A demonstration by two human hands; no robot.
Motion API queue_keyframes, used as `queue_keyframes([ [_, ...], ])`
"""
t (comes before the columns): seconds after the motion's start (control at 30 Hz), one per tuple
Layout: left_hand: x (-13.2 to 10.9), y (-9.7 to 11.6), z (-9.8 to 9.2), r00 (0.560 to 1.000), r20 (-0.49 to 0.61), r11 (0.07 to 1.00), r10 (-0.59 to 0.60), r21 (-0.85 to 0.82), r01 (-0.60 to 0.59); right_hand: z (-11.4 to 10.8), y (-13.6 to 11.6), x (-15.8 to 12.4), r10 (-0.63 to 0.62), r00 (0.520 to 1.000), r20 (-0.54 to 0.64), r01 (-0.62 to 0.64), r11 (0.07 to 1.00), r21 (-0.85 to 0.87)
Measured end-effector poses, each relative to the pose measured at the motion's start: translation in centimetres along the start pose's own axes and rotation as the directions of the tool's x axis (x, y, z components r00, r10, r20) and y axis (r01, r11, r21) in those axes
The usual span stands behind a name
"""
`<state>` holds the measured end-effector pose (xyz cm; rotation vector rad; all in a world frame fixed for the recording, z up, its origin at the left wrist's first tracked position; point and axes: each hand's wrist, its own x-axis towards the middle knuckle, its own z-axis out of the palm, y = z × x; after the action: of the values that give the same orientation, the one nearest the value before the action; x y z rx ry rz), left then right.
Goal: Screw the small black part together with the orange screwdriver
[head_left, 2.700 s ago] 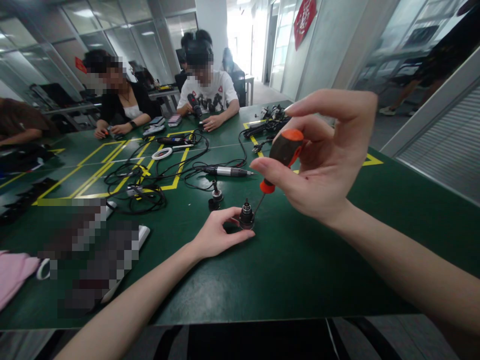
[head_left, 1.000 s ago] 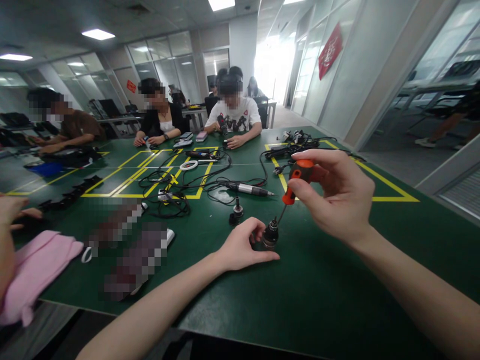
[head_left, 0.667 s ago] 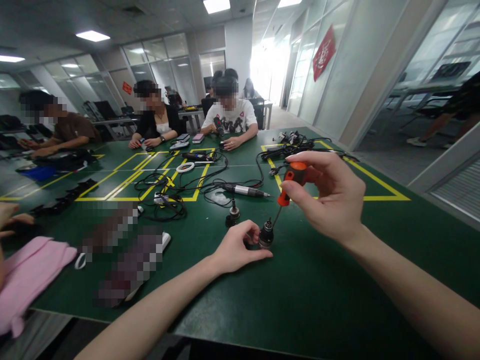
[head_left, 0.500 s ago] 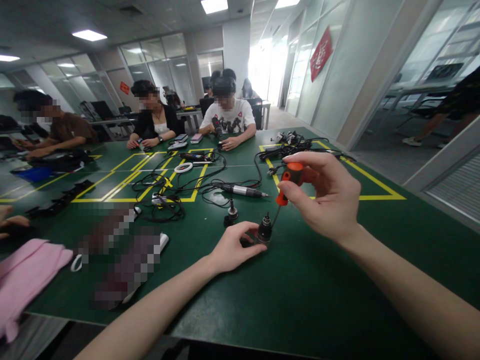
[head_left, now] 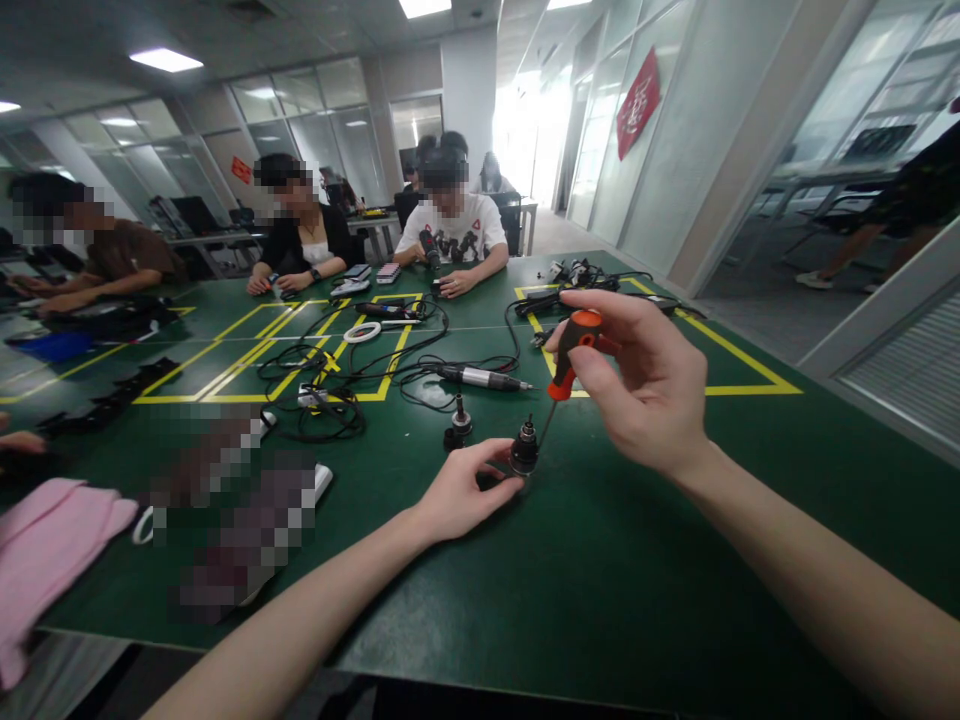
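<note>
My right hand [head_left: 645, 385] grips a screwdriver [head_left: 573, 350] by its orange and black handle, between thumb and fingers. The thin shaft slants down to the side of a small dark cylindrical metal part [head_left: 525, 450] with a narrow pin on top; whether the tip sits in a screw cannot be made out. Thumb and fingers of my left hand [head_left: 466, 490] close around the lower part of that piece, which stands upright on the green table [head_left: 465, 620]. Just behind my left hand is another small metal part [head_left: 460, 415] with a stem, beside a black ring-like piece [head_left: 453, 438].
A grey and black pen-shaped electric tool [head_left: 487, 378] with a black cable lies behind the parts. More cables [head_left: 330, 412] and a white ring [head_left: 363, 332] are further left. A pink cloth [head_left: 60, 540] lies at the left edge. People sit across the table.
The screwdriver handle has turned in my right hand, and its shaft still points at the metal part. My left hand keeps its hold. The whole view has shifted slightly.
</note>
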<state>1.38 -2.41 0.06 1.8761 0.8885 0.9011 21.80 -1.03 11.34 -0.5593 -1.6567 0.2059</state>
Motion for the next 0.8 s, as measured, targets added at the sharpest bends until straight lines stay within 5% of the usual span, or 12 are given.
queue_keyframes([
  [0.23,0.0,0.1,0.0,1.000,0.000,1.000,-0.003,0.002,0.003,-0.2,0.1,0.1,0.011,0.998,0.058,-0.014,0.998,0.058],
  [0.53,0.1,0.1,-0.4,0.996,0.086,1.000,-0.016,0.024,0.014,1.4,-0.3,-0.5,0.054,0.994,-0.099,-0.045,0.995,0.091],
  [0.8,0.1,-0.2,-0.6,0.992,0.123,0.998,-0.015,0.068,0.007,1.7,0.6,-0.5,0.076,0.995,-0.072,-0.059,0.975,0.213],
])
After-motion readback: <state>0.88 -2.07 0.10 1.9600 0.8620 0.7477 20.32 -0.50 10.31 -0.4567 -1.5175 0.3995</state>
